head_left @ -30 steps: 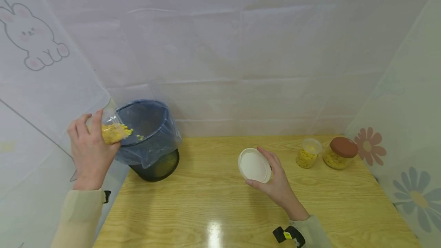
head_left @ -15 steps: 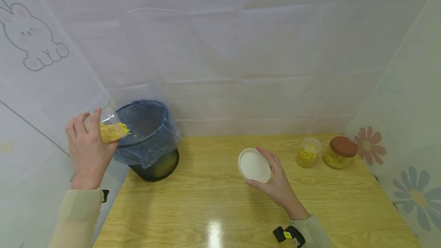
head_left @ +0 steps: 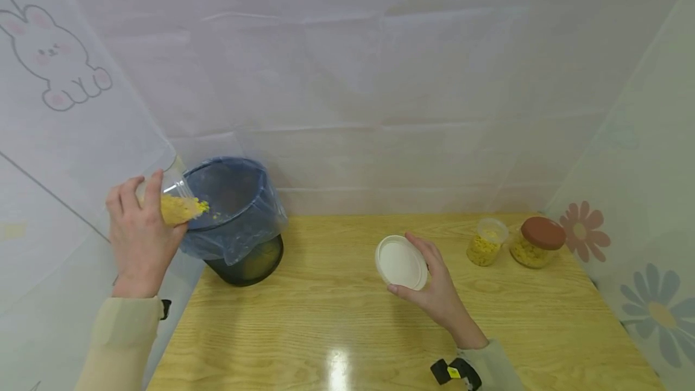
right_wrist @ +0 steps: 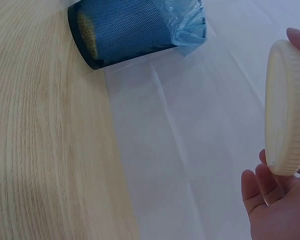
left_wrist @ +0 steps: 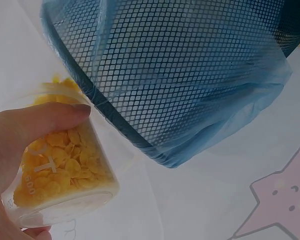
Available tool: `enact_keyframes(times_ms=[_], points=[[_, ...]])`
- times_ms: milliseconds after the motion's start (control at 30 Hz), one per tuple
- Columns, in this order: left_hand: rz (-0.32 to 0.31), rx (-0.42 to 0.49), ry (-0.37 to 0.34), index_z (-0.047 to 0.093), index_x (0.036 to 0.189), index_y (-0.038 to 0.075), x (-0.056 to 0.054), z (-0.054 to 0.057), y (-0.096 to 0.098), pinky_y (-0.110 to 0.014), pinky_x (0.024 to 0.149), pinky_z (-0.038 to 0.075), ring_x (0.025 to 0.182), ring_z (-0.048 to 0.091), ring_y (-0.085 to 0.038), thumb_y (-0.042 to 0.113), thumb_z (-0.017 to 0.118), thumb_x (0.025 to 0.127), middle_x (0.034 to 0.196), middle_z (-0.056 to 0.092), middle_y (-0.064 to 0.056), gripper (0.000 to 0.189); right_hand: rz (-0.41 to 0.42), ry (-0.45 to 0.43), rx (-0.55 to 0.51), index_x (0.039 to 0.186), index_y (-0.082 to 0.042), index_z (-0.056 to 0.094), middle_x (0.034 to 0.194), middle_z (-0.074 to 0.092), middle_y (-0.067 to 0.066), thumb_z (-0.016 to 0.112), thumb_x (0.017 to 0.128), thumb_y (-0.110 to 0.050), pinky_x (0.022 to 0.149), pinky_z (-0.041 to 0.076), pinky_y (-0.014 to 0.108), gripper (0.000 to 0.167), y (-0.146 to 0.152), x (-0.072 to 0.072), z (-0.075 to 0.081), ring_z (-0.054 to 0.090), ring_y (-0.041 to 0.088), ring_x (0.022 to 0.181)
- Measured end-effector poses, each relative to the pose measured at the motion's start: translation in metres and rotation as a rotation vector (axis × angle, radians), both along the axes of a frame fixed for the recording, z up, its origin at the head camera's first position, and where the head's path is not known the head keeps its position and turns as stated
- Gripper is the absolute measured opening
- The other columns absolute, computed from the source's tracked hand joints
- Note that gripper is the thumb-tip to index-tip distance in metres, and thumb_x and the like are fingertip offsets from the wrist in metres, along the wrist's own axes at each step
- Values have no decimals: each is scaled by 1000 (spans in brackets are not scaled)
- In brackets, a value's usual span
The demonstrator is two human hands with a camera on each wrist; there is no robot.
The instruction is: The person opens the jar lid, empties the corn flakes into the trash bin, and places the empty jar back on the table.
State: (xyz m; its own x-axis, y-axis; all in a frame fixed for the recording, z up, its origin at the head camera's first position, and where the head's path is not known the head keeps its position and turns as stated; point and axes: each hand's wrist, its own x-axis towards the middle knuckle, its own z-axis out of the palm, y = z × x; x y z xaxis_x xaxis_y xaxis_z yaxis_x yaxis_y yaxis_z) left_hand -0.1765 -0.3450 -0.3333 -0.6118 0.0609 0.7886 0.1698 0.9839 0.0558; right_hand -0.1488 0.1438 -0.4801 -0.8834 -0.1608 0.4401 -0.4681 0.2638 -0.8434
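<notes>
My left hand [head_left: 140,231] grips a clear jar [head_left: 176,205] of yellow flakes, thumb and fingers round its side. Tilted with its mouth toward the right, the jar hangs at the left rim of a black mesh bin [head_left: 247,265] lined with a blue plastic bag [head_left: 255,225]. Flakes spill past the mouth into the bin. Many flakes [left_wrist: 72,160] still fill the jar in the left wrist view. Over the table, my right hand [head_left: 440,297] holds a round cream lid [head_left: 400,263] by its edge; the lid's ribbed rim [right_wrist: 296,110] shows in the right wrist view.
At the back right of the wooden table [head_left: 304,312] stand a small clear jar [head_left: 484,249] and a wider jar with a brown lid [head_left: 543,234], both holding yellow flakes. Cloth-covered walls [head_left: 347,77] rise behind and at both sides. The bin stands at the table's back left corner.
My left hand and the jar shift slightly left, then a little back right. Flakes keep dropping from the mouth into the bin. My right hand and the lid stay in place.
</notes>
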Motion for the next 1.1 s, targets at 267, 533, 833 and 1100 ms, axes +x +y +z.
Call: enact_keyframes(times_ms=[267, 533, 833, 1100], points=[[-1, -3, 3, 47, 146, 1, -1, 0, -1, -63, 92, 38, 119, 35, -53, -3, 91, 55, 136, 42, -33, 101, -2, -10, -4, 154, -20, 43, 142, 45, 11, 94, 72, -13, 97, 39, 71, 97, 0, 1, 0, 43, 35, 130], [6, -4, 16, 47, 147, 3, -1, 3, -1, -63, 90, 40, 120, 36, -53, -4, 90, 53, 136, 43, -32, 103, -4, -14, -4, 154, -20, 43, 143, 44, 12, 94, 72, -13, 97, 41, 70, 97, 0, 2, 1, 43, 36, 130], [4, -36, 21, 48, 145, 2, 0, 6, -3, -64, 89, 41, 121, 37, -54, -5, 90, 52, 135, 44, -34, 102, -11, -20, 10, 155, -20, 43, 144, 44, 12, 94, 73, -13, 97, 41, 71, 97, 0, 3, 0, 43, 37, 131], [3, -46, 30, 49, 144, 1, -1, 8, -4, -63, 89, 41, 120, 37, -54, -5, 86, 53, 134, 44, -34, 99, -14, -30, 12, 154, -21, 43, 144, 44, 12, 93, 73, -15, 99, 38, 72, 95, -1, 3, -1, 43, 37, 131]])
